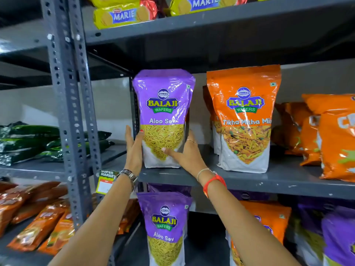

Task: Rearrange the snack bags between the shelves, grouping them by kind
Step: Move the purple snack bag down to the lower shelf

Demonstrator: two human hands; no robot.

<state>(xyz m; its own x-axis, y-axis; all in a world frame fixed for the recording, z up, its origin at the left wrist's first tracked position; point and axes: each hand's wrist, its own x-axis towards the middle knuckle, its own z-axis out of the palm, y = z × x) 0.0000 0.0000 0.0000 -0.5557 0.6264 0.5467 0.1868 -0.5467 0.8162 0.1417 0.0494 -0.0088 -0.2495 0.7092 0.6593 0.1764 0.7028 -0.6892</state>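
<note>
Grey slotted-steel shelving, one head view, stocked on several tiers.

Item 1: middle shelf (249, 181). Carries a purple Aloo Sev bag (163, 118) at its left end, standing upright on its base at the front edge, label facing the camera, long axis vertical, top seal up. Just beside it, apart by a narrow gap, stands an orange Tikha Mitha Mix bag (244, 120), also upright, with more of the same behind it. Further right, orange chip packets (326, 135) lean against each other.

Item 2: left hand (133, 150). Flat against the purple bag's left side, fingers spread upward, thumb on the front corner; bracing rather than gripping.

Item 3: right hand (184, 152). Cupped round the bag's lower right side, thumb across the front; together both hands hold the bag.

Item 4: lower shelf. A second Aloo Sev bag (166, 229) stands directly below; orange and purple bags mixed to its right.

Item 5: top shelf. Marie biscuit packs (123, 16), lying flat.

Handling note, as a judgement: the bag appears to be either being seated or lifted. Keep it vertical, press evenly from both sides low down, keep the base flat and the label forward, clear of the orange neighbour.
</note>
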